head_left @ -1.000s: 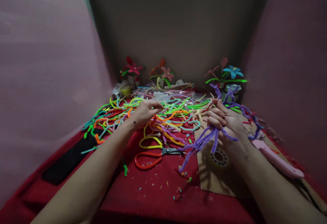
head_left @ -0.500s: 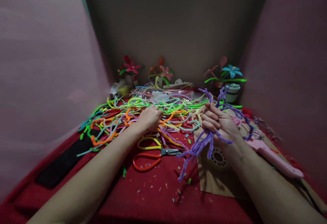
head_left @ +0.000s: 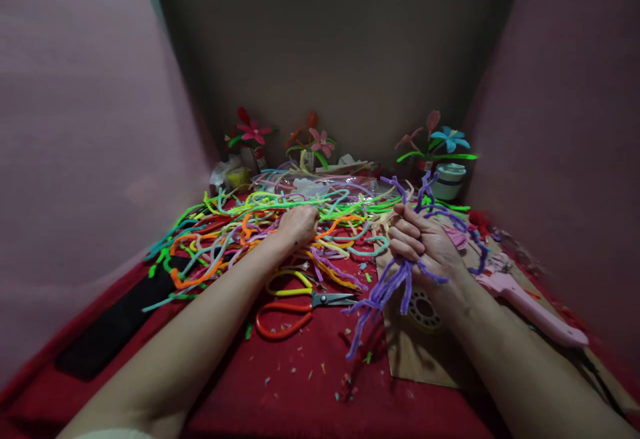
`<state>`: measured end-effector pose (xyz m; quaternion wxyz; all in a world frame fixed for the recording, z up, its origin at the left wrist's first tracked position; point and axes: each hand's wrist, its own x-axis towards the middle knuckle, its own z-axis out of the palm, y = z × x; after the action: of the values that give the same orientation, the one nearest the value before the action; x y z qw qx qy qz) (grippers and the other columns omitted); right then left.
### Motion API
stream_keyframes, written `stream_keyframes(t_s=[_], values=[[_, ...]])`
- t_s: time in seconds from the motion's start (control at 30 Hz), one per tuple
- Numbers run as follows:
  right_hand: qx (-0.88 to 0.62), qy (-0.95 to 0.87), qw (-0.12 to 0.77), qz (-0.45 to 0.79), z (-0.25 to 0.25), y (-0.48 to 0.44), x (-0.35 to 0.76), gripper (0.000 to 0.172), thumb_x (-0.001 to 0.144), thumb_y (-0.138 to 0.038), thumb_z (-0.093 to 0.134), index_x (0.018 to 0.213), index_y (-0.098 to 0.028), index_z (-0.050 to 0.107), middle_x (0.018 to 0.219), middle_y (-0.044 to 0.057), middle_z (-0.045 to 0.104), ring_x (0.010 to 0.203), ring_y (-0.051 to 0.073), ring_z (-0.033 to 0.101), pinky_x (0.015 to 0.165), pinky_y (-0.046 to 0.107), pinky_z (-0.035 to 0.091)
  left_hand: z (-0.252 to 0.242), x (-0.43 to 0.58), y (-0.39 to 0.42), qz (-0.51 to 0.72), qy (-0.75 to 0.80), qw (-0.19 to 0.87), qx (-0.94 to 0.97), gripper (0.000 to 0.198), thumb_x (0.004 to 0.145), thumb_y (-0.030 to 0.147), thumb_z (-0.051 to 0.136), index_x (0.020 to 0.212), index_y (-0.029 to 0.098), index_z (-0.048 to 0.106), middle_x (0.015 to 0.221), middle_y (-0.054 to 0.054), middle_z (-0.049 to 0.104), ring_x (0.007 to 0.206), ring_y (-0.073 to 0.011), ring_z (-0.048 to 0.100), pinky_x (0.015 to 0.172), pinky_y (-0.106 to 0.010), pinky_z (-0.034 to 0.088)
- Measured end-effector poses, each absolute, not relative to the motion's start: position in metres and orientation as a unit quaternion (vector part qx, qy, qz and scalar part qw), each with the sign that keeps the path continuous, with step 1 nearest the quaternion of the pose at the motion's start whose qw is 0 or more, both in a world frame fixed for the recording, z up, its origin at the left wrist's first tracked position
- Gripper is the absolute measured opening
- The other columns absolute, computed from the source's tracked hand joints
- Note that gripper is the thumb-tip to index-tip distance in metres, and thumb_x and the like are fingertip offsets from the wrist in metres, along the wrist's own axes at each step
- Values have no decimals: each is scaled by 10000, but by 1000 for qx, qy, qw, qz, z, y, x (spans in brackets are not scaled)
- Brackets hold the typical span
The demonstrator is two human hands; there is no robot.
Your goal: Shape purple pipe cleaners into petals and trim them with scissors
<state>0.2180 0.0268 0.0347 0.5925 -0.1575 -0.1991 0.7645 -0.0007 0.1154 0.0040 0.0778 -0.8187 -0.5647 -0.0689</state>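
Right hand: The fingers of the right hand [head_left: 425, 242] are curled tightly around the middle of the purple pipe cleaners [head_left: 387, 290], whose bent ends are splayed out on the far and near sides.
Left hand: The left hand [head_left: 300, 225] is lowered onto the multicoloured pile [head_left: 260, 217], fingers bent inward; whether anything is pinched cannot be told, as the fingertips are hidden.
Purple bunch: It is held on the right, above the cardboard [head_left: 420, 359] and a reel [head_left: 419, 300], its near ends close to the scissors' tips.
Middle: The scissors [head_left: 320, 300] are laid open on the red cloth [head_left: 225, 392], with scraps [head_left: 345, 392] scattered nearer.
Sides: A black flat object [head_left: 110, 325] is placed at the left, a pink tool [head_left: 535, 312] at the right.
Far edge: A pink flower [head_left: 254, 132] and a blue flower [head_left: 451, 139] are displayed, apparently finished.
Progress: The purple stems seem to have been gathered, though not shaped into a flower; the pile appears to be left unsorted.
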Motion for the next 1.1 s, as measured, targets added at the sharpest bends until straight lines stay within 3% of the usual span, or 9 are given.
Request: stream_keyframes(t_s=[0.17, 0.7, 0.9, 1.1], values=[[-171, -205, 587, 764, 33, 27, 218, 463, 967, -220, 182, 728, -105, 562, 399, -86, 298, 254, 28, 205, 241, 128, 136, 1, -6, 121, -80, -558, 71, -823, 355, 734, 105, 461, 1014, 229, 640, 1020, -60, 647, 946, -200, 598, 775, -263, 450], [-179, -199, 585, 766, 32, 27, 216, 422, 966, -234, 218, 732, -112, 548, 409, -93, 286, 257, 24, 194, 245, 130, 130, -1, -1, 111, -164, -546, 78, -818, 233, 842, 265, 428, 963, 231, 624, 1017, -59, 566, 780, -177, 584, 632, -273, 413], [-160, -173, 595, 769, 35, 25, 220, 372, 964, -203, 237, 760, -115, 535, 417, -98, 277, 265, 22, 224, 253, 118, 165, 0, -3, 107, -190, -550, 34, -813, 171, 815, 243, 480, 856, 205, 642, 917, -53, 575, 769, -167, 576, 665, -271, 423], [-162, -171, 610, 757, 34, 25, 219, 285, 942, -191, 334, 761, -114, 540, 402, -106, 258, 265, 21, 214, 248, 114, 159, 31, 22, 73, -272, -492, -56, -825, 241, 867, 277, 419, 886, 160, 629, 923, -62, 616, 873, -165, 562, 796, -281, 424]])
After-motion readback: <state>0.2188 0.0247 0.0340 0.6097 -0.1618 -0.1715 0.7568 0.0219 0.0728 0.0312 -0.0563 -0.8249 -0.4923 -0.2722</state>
